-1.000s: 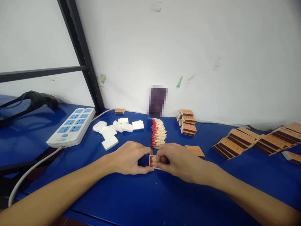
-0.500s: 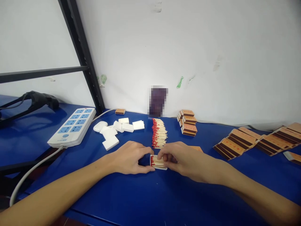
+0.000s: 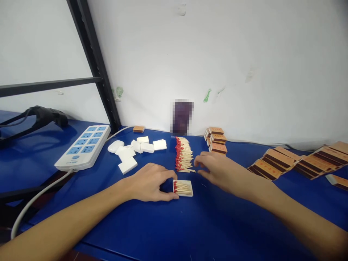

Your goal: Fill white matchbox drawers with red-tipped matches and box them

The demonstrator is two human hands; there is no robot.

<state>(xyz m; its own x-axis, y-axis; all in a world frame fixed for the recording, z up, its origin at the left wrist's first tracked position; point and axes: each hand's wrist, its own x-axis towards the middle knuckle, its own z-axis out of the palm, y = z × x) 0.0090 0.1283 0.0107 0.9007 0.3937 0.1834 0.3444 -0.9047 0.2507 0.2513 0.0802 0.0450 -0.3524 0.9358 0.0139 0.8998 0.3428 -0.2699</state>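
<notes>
My left hand (image 3: 154,183) grips the left end of a small white matchbox tray (image 3: 191,189) between thumb and forefinger. Inside the tray lie wooden matches (image 3: 182,188), their red heads toward the left. Just behind it stretches a long heap of loose red-headed matches (image 3: 184,154). Beside the heap's near right edge is my right hand (image 3: 210,166), thumb and fingers apart, nothing visible between them. A few matchsticks poke out of the heap toward its fingertips.
White trays (image 3: 127,165) lie left of the heap, near a white mouse-like object (image 3: 115,146) and a power strip (image 3: 84,146). Matchboxes (image 3: 217,139) are stacked by the wall. Rows of matchbox sleeves (image 3: 274,163) spread to the right. A black rack post (image 3: 95,61) rises at left.
My right hand has moved from the tray back and right to the match heap, its fingers parting. It now covers the orange box that showed behind it. My left hand stays on the tray.
</notes>
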